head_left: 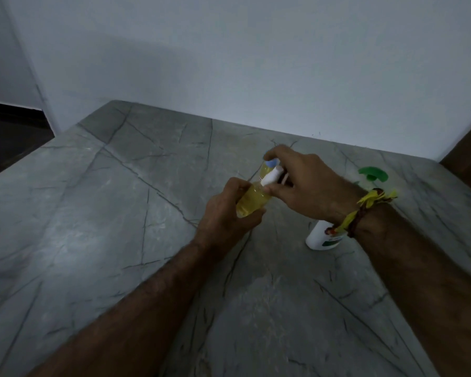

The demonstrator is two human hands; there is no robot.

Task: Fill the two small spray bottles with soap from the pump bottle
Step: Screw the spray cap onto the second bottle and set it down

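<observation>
2 hands meet over the gray stone table point(98, 213), and the left side of the table has lots of bare room. The left hand point(223, 213) has its fingers wrapped tight round a small bottle point(252, 200) full of yellow soap, held up off the table and tipped to the right. The right hand point(305, 183) has its fingers pinched on the white cap point(272, 176) at the top of that bottle. I think the cap is being screwed on or off, but I cannot tell which. Just behind it stands a 2nd small bottle point(267, 166) with a blue top, partly hidden by the right hand, and it looks yellow inside too.

To do this step well, hold the bottle still and more upright so no soap drips, and turn only the cap.

Further right, the white pump bottle point(321, 238) with its green pump top point(373, 174) stands on the table, just under the right wrist with its yellow band point(365, 205). The arm could bump it, so move the elbow with care. The wall is well behind, and the table's right edge is near.
</observation>
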